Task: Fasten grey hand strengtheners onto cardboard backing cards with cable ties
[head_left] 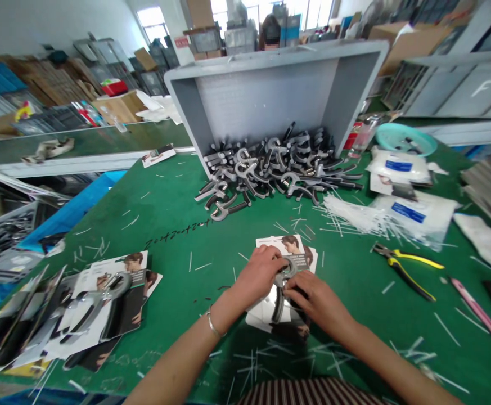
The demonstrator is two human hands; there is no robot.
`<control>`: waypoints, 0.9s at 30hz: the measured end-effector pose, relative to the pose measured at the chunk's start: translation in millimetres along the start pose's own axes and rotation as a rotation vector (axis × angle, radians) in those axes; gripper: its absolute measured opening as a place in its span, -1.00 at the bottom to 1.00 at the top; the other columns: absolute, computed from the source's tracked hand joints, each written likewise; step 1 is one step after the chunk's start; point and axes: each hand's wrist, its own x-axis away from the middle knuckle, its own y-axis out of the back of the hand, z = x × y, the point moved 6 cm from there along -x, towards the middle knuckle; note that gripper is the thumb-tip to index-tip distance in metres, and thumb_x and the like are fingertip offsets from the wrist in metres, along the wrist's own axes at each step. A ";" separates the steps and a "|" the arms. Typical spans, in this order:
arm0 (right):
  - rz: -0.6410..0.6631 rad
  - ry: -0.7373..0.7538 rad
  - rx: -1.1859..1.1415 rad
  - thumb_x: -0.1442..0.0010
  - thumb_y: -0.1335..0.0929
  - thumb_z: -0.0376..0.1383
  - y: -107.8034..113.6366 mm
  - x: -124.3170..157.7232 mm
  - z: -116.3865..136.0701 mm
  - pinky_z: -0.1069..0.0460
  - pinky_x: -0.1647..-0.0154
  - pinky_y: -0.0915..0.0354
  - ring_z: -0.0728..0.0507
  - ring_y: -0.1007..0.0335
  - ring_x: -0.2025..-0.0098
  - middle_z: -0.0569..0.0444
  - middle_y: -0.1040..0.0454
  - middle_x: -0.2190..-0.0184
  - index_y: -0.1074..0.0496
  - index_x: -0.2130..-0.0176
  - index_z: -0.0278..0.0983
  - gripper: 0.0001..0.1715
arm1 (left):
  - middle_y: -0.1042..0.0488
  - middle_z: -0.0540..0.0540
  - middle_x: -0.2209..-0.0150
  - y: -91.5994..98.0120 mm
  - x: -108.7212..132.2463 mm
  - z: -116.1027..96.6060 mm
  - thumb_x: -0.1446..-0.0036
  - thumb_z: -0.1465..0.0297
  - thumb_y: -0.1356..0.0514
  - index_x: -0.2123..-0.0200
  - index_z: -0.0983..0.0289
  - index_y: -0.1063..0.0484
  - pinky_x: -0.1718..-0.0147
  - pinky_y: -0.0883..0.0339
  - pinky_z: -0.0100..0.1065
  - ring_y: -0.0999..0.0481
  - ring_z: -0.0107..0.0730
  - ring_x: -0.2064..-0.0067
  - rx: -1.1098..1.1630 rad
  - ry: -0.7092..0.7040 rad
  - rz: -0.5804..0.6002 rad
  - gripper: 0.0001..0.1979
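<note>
My left hand point(257, 275) and my right hand point(315, 301) meet over a grey and black hand grip exerciser point(279, 301), both holding its metal-looking ring end. The grip lies on a printed cardboard backing card point(289, 247), with more card showing beneath it. Thin white plastic ties point(346, 216) are scattered on the green work mat point(178, 270) to the right of my hands. A heap of similar grips point(279, 169) spills from a tilted grey bin point(266, 73) beyond them.
Yellow-handled pliers point(405, 270) and a pink tool point(483, 318) lie to the right. White bags with blue labels point(414, 216) sit farther back. Stacked packaged grips point(59, 315) cover the left of the mat. A co-worker point(271, 34) stands behind the bin.
</note>
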 end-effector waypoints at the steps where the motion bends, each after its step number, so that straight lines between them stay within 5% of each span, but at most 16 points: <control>1: -0.025 -0.021 -0.045 -0.30 -0.33 -0.28 -0.1 -1.5 -3.2 -0.04 0.12 -0.29 -0.16 -0.41 0.20 0.05 -0.50 0.32 -0.43 0.32 -0.22 -0.86 | -0.44 0.13 0.16 -1.7 -3.4 -1.6 -0.26 0.44 -0.14 0.12 0.19 -0.51 0.06 -0.24 -0.17 -0.34 -0.18 0.08 -0.055 -0.006 0.026 -0.82; 10: -0.094 -0.132 -0.240 -0.30 -0.32 -0.28 3.3 -7.2 -16.5 -0.01 0.14 -0.30 -0.14 -0.44 0.22 0.07 -0.52 0.32 -0.46 0.30 -0.22 -0.86 | -0.39 0.15 0.20 -9.7 -8.0 -1.8 -0.30 0.44 -0.09 0.24 0.29 -0.40 0.10 -0.24 -0.15 -0.33 -0.14 0.12 -0.229 0.007 0.068 -0.89; 18: -0.012 0.011 0.042 -0.30 -0.29 -0.42 8.0 17.0 1.0 -0.15 -0.01 -0.21 -0.22 -0.30 0.08 -0.02 -0.47 0.14 -0.41 0.05 -0.21 -0.76 | -0.46 0.08 0.22 -2.3 2.9 4.0 -0.35 0.44 -0.01 0.19 0.26 -0.38 0.05 -0.20 -0.21 -0.39 -0.26 0.13 0.111 0.167 -0.009 -0.84; 23: 0.006 0.035 0.171 -0.28 -0.34 -0.36 -3.0 5.7 6.8 -0.16 0.03 -0.20 -0.24 -0.30 0.14 -0.01 -0.50 0.26 -0.44 0.23 -0.24 -0.94 | -0.50 0.07 0.19 -3.3 6.1 3.3 -0.33 0.38 -0.09 0.14 0.21 -0.44 0.00 -0.18 -0.17 -0.38 -0.24 0.09 0.264 0.182 -0.045 -0.86; 27: -0.079 0.007 -0.015 -0.31 -0.32 -0.32 -2.2 -6.2 -2.3 -0.09 0.04 -0.24 -0.19 -0.36 0.16 0.05 -0.53 0.28 -0.47 0.29 -0.21 -0.87 | -0.53 0.08 0.15 -8.7 12.9 6.3 -0.28 0.36 -0.17 0.07 0.18 -0.48 -0.02 -0.23 -0.19 -0.36 -0.23 0.03 0.401 0.155 -0.077 -0.82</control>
